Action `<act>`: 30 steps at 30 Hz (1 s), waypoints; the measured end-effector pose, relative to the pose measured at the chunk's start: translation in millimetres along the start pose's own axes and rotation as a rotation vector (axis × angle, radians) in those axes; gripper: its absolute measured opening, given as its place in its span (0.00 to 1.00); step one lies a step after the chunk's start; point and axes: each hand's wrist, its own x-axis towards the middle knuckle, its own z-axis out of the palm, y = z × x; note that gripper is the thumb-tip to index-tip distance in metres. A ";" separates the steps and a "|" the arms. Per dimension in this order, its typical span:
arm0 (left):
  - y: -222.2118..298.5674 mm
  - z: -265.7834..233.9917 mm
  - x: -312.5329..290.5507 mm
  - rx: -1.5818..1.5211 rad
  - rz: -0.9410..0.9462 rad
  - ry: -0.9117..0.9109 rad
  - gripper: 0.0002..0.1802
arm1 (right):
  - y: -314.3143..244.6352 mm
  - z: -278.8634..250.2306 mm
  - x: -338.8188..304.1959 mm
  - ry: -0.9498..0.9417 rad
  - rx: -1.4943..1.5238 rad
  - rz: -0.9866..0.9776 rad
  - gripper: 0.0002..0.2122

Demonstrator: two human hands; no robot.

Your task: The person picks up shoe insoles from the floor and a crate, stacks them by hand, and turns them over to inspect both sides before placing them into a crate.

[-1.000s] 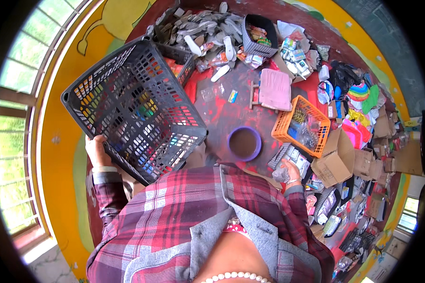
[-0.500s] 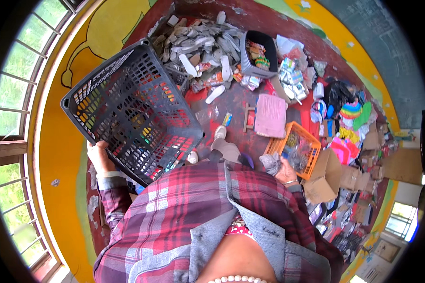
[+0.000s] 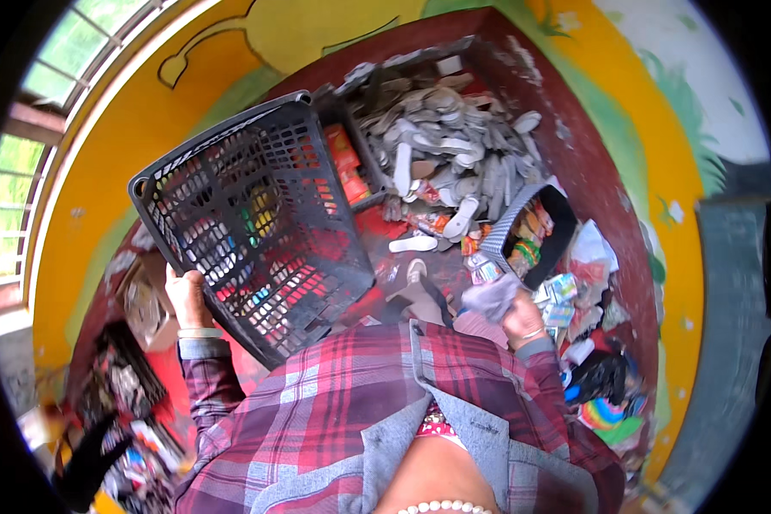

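Note:
My left hand (image 3: 188,298) grips the rim of a large black plastic crate (image 3: 313,184), which hangs tilted at my left with its open side toward me. Through the lattice walls, coloured things behind it show; no contents can be made out inside. At my right side, my right hand (image 3: 522,320) is closed on a bunched grey cloth (image 3: 491,296), slightly blurred. Just beyond that hand stands a grey basket (image 3: 516,224) holding colourful packets (image 3: 529,244).
Ahead lies a big heap of grey-white shoe soles (image 3: 454,141) against the wall, with a loose white sole (image 3: 413,244) before it. Behind the crate is a dark bin with orange packs (image 3: 344,161). Boxed packets (image 3: 558,295) and a black bag (image 3: 598,377) lie at right, a cardboard box (image 3: 150,300) at left.
My view has swung to the left, bringing the sole heap and basket nearer. The pink stool and orange crate have mostly left view. Both hands keep their holds on the black crate and cloth.

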 end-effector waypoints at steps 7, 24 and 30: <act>-27.4 -7.1 -77.1 0.038 -0.255 0.333 0.30 | -109.1 39.3 118.4 -0.220 -0.622 0.042 0.14; -269.2 -17.6 -185.5 -0.216 -0.554 0.799 0.26 | 72.2 83.0 235.6 -0.142 -0.625 0.240 0.16; -309.9 21.9 -204.1 -0.312 -0.602 0.857 0.33 | 160.1 -14.4 324.1 -0.716 -1.524 -0.215 0.13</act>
